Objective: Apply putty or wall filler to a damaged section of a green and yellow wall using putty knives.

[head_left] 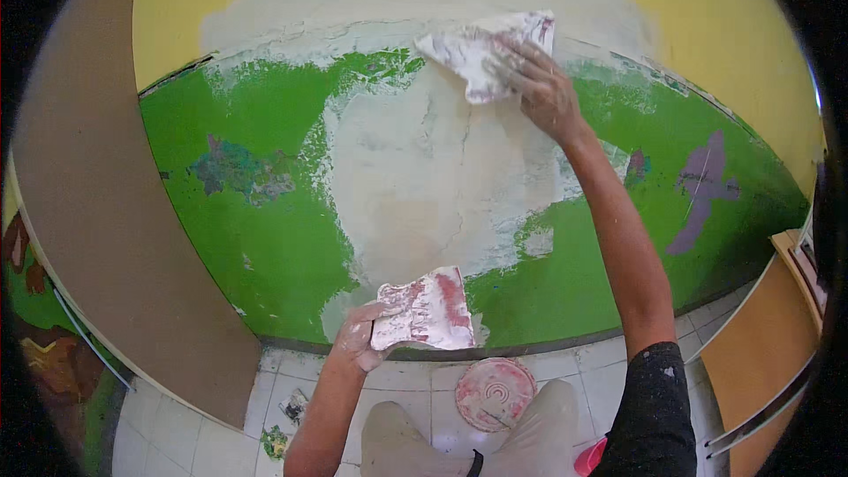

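Observation:
My right hand (541, 87) is raised against the wall and presses a putty-smeared flat scraper (484, 50) onto the pale patch (415, 177) near its upper edge. My left hand (360, 338) is low, near the base of the wall. It grips a second flat red plate (427, 309) coated with white putty, held level. The wall around the patch is green (265, 238) below and yellow (698, 9) above.
A round red lid or bucket (495, 393) smeared with putty sits on the white floor tiles (415, 384) between my knees. A brown board (97, 212) leans at the left. A wooden piece of furniture (760, 353) stands at the right. Small scraps (284, 424) lie on the floor.

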The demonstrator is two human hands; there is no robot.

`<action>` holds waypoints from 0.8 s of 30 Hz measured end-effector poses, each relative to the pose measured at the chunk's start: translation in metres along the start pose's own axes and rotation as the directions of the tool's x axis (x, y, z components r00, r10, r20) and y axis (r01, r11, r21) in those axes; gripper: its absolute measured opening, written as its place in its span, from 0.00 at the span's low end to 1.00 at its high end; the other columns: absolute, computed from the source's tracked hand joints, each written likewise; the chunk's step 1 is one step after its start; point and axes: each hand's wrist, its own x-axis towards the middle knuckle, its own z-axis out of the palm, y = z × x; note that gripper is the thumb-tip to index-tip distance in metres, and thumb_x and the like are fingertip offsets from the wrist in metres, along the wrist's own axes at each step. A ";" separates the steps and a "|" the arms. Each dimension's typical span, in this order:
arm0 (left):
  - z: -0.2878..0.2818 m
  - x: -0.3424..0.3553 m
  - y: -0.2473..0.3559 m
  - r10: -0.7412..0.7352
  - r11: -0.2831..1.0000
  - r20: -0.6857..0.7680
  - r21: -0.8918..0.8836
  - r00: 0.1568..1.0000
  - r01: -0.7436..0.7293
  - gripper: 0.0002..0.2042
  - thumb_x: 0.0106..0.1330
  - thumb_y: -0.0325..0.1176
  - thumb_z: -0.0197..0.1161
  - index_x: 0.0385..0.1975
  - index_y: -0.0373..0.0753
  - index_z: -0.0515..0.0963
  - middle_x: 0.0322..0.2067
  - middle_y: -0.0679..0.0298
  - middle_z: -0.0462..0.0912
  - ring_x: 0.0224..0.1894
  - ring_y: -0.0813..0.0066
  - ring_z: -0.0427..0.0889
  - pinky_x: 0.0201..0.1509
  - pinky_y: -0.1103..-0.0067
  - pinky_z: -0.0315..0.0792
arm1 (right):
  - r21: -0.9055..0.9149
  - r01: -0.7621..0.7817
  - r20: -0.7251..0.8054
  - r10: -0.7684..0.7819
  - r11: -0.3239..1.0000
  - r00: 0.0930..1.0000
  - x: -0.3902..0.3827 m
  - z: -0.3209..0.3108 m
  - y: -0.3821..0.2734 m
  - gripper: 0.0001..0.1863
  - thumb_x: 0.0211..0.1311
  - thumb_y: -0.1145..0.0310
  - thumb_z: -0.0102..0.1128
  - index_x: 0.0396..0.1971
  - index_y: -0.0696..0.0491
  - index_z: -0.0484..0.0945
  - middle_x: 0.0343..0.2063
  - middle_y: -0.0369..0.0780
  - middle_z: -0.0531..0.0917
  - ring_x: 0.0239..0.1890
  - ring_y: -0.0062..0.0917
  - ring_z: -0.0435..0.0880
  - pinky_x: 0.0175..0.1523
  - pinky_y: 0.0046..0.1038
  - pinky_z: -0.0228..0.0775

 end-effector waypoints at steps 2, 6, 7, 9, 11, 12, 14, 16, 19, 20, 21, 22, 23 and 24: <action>-0.005 -0.001 0.002 0.005 1.000 -0.025 -0.013 1.000 -0.006 0.21 0.59 0.31 0.55 0.50 0.25 0.68 0.46 0.47 0.77 0.43 0.58 0.82 0.43 0.65 0.81 | 0.084 -0.062 0.071 0.056 0.994 0.996 -0.027 -0.001 -0.022 0.25 0.47 0.84 0.52 0.44 0.43 0.82 0.51 0.36 0.79 0.57 0.29 0.74 0.63 0.33 0.65; -0.007 -0.004 0.004 -0.027 0.998 -0.042 -0.055 0.999 0.025 0.20 0.58 0.31 0.55 0.50 0.26 0.69 0.46 0.48 0.78 0.42 0.57 0.82 0.42 0.64 0.81 | 0.119 -0.107 0.201 0.082 0.987 0.976 -0.082 -0.041 -0.063 0.27 0.45 0.84 0.53 0.44 0.40 0.81 0.49 0.36 0.80 0.52 0.29 0.77 0.59 0.34 0.68; -0.008 -0.004 0.005 -0.031 0.998 -0.021 -0.056 0.999 0.030 0.20 0.58 0.31 0.55 0.49 0.27 0.69 0.45 0.48 0.78 0.42 0.57 0.82 0.42 0.64 0.81 | 0.123 -0.100 0.252 0.066 0.987 0.965 -0.083 -0.050 -0.066 0.29 0.43 0.84 0.54 0.46 0.40 0.81 0.47 0.36 0.81 0.48 0.29 0.80 0.55 0.34 0.72; -0.011 -0.004 0.005 -0.028 0.999 -0.033 -0.039 0.999 0.027 0.21 0.57 0.31 0.55 0.50 0.27 0.69 0.46 0.48 0.78 0.42 0.56 0.82 0.43 0.63 0.81 | 0.100 -0.222 0.205 0.199 0.970 0.958 -0.079 -0.053 -0.057 0.30 0.42 0.84 0.53 0.46 0.39 0.81 0.45 0.36 0.82 0.42 0.29 0.82 0.48 0.34 0.74; -0.016 -0.003 0.004 -0.024 1.000 -0.051 -0.021 0.998 0.023 0.21 0.57 0.31 0.55 0.50 0.27 0.69 0.46 0.49 0.78 0.43 0.56 0.82 0.44 0.63 0.81 | 0.052 -0.399 0.115 0.392 0.915 0.913 -0.056 -0.053 -0.047 0.31 0.41 0.85 0.52 0.46 0.38 0.81 0.41 0.37 0.84 0.30 0.28 0.82 0.34 0.34 0.76; -0.019 -0.003 0.004 -0.024 0.999 -0.057 -0.023 0.998 0.023 0.21 0.57 0.31 0.55 0.50 0.27 0.69 0.46 0.48 0.78 0.44 0.56 0.81 0.45 0.62 0.80 | 0.024 -0.453 0.073 0.450 0.891 0.890 -0.030 -0.054 -0.040 0.32 0.41 0.85 0.51 0.46 0.38 0.81 0.39 0.38 0.84 0.24 0.27 0.81 0.28 0.33 0.74; -0.019 -0.005 0.003 -0.032 0.999 -0.055 -0.029 0.998 0.030 0.21 0.57 0.31 0.55 0.50 0.27 0.69 0.46 0.48 0.77 0.45 0.56 0.81 0.46 0.62 0.79 | -0.003 -0.419 -0.095 0.417 0.908 0.904 0.017 -0.049 -0.028 0.28 0.43 0.83 0.50 0.44 0.38 0.82 0.36 0.40 0.84 0.24 0.29 0.82 0.27 0.32 0.74; -0.020 -0.011 0.006 -0.021 0.999 -0.037 -0.043 0.999 0.019 0.21 0.58 0.31 0.55 0.50 0.27 0.69 0.47 0.48 0.77 0.46 0.56 0.80 0.47 0.61 0.78 | 0.095 -0.447 -0.064 0.453 0.890 0.889 0.040 -0.033 -0.040 0.27 0.45 0.83 0.49 0.42 0.40 0.83 0.34 0.42 0.84 0.27 0.32 0.82 0.33 0.32 0.75; -0.026 -0.014 0.007 0.009 0.999 -0.032 -0.044 0.999 -0.010 0.21 0.59 0.32 0.55 0.51 0.28 0.69 0.47 0.48 0.77 0.45 0.57 0.81 0.46 0.61 0.79 | 0.095 -0.433 0.036 0.432 0.896 0.901 0.038 -0.007 -0.070 0.16 0.47 0.76 0.51 0.35 0.45 0.84 0.29 0.40 0.84 0.28 0.35 0.82 0.34 0.34 0.76; -0.026 -0.015 0.007 0.010 0.999 -0.033 -0.047 0.999 -0.011 0.21 0.59 0.32 0.55 0.51 0.28 0.69 0.47 0.48 0.77 0.45 0.57 0.81 0.46 0.61 0.79 | 0.101 -0.415 0.119 0.404 0.904 0.907 0.023 -0.003 -0.085 0.15 0.46 0.76 0.53 0.33 0.47 0.83 0.28 0.39 0.84 0.30 0.34 0.82 0.36 0.34 0.76; -0.026 -0.016 0.007 0.007 0.999 -0.071 -0.053 0.997 -0.011 0.21 0.59 0.32 0.55 0.51 0.28 0.69 0.47 0.49 0.78 0.44 0.57 0.81 0.46 0.61 0.79 | 0.109 -0.397 0.202 0.371 0.911 0.906 0.007 -0.004 -0.103 0.13 0.46 0.76 0.54 0.32 0.48 0.83 0.28 0.39 0.83 0.31 0.34 0.83 0.37 0.34 0.77; -0.025 -0.017 0.006 0.003 0.998 -0.107 -0.057 0.994 -0.009 0.21 0.59 0.33 0.55 0.51 0.28 0.69 0.47 0.49 0.78 0.44 0.57 0.82 0.46 0.62 0.79 | 0.116 -0.316 0.181 0.293 0.941 0.939 -0.008 -0.005 -0.121 0.14 0.44 0.77 0.54 0.32 0.49 0.82 0.27 0.39 0.83 0.31 0.34 0.83 0.37 0.34 0.76; -0.023 -0.018 0.004 -0.004 0.998 -0.109 -0.062 0.994 -0.003 0.21 0.59 0.33 0.55 0.51 0.28 0.69 0.47 0.49 0.78 0.44 0.57 0.82 0.46 0.62 0.79 | 0.124 -0.237 0.163 0.216 0.964 0.963 -0.022 -0.008 -0.138 0.14 0.43 0.78 0.54 0.32 0.49 0.82 0.27 0.39 0.83 0.32 0.35 0.83 0.37 0.35 0.76; -0.020 -0.019 0.005 -0.007 0.999 -0.076 -0.048 0.997 0.004 0.21 0.59 0.33 0.56 0.51 0.28 0.70 0.46 0.49 0.78 0.43 0.57 0.82 0.46 0.62 0.79 | 0.120 -0.241 0.171 0.219 0.963 0.961 -0.036 -0.012 -0.152 0.14 0.43 0.78 0.54 0.32 0.49 0.82 0.27 0.39 0.83 0.32 0.35 0.83 0.37 0.35 0.76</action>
